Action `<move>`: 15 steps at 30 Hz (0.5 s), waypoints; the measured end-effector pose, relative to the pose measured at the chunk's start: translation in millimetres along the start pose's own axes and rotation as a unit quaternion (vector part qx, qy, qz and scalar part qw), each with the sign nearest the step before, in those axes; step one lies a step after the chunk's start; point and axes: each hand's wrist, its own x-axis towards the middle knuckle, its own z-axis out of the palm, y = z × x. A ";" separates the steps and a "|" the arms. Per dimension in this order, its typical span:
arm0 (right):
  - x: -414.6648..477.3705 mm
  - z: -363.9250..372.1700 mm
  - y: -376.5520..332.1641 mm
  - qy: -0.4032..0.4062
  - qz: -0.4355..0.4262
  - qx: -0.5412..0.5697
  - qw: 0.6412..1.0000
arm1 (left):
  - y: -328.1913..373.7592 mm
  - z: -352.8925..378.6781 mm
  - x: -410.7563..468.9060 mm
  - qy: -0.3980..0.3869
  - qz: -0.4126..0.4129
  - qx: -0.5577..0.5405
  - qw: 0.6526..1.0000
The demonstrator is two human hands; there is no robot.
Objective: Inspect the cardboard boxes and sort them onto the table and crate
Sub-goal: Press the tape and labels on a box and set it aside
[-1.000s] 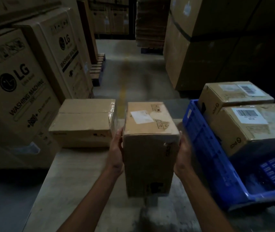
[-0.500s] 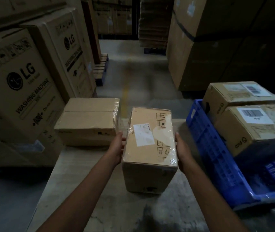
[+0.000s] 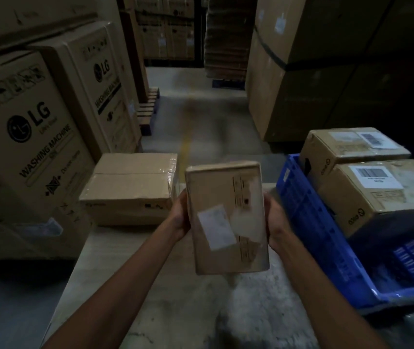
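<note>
I hold a taped cardboard box (image 3: 228, 217) above the table (image 3: 170, 298), tipped so its labelled face with a white sticker points at me. My left hand (image 3: 179, 217) grips its left side and my right hand (image 3: 275, 222) grips its right side. A flat sealed cardboard box (image 3: 130, 187) lies on the table's far left corner. At the right stands a blue plastic crate (image 3: 314, 230) holding two cardboard boxes with barcode labels, a far one (image 3: 351, 149) and a near one (image 3: 382, 195).
Tall washing machine cartons (image 3: 29, 137) are stacked along the left of the table. Large dark cartons (image 3: 314, 71) rise at the back right. A concrete aisle (image 3: 200, 117) with a wooden pallet (image 3: 148, 109) runs away beyond the table.
The held box has tilted toward me, from showing its top and front to showing its labelled face, and it has lifted off the table.
</note>
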 end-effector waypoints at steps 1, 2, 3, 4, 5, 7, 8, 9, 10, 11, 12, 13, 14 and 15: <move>1.4 -2.2 6.1 0.016 0.010 -0.004 1.000 | -4.4 -1.2 0.4 0.008 -0.004 -0.005 1.000; 2.4 -4.0 13.1 0.031 0.022 -0.006 0.999 | -9.4 -1.7 0.2 0.005 -0.008 -0.008 1.000; 2.2 -6.1 21.1 0.042 0.032 -0.002 0.999 | -14.2 -1.9 -0.6 0.002 -0.012 -0.007 1.000; 2.2 -7.9 29.5 0.049 0.044 0.011 0.998 | -19.2 -2.1 -1.1 -0.004 -0.015 -0.001 1.000; -0.2 -8.7 35.3 0.049 0.058 0.033 0.997 | -23.0 -1.3 -2.7 -0.008 -0.017 0.008 1.000; -5.2 -9.3 42.3 0.038 0.082 0.076 0.993 | -31.6 -2.7 -3.4 -0.013 -0.015 0.023 1.000; -6.1 -9.6 44.7 0.034 0.093 0.086 0.991 | -34.8 -3.8 -3.9 -0.012 -0.018 0.032 0.999; -5.9 -10.6 46.5 0.032 0.100 0.086 0.991 | -37.5 -5.1 -4.0 -0.009 -0.021 0.045 0.999; -5.3 -12.0 47.9 0.031 0.101 0.081 0.991 | -39.7 -6.5 -3.2 -0.009 -0.018 0.058 0.998; -5.6 -13.3 47.9 0.027 0.101 0.071 0.992 | -40.3 -7.4 -3.5 -0.011 -0.012 0.070 0.997; -5.0 -14.4 48.8 0.021 0.097 0.058 0.993 | -41.1 -8.7 -3.5 -0.014 -0.004 0.082 0.997; -5.3 -15.0 48.8 0.013 0.087 0.037 0.995 | -41.2 -8.9 -5.5 -0.017 0.004 0.092 0.996; -5.6 -15.4 48.6 0.014 0.065 0.012 0.998 | -43.7 -9.7 -5.9 -0.013 0.017 0.096 0.995; -7.8 -15.2 46.1 0.026 0.036 -0.024 0.999 | -47.2 -10.8 -7.2 0.005 0.043 0.113 0.993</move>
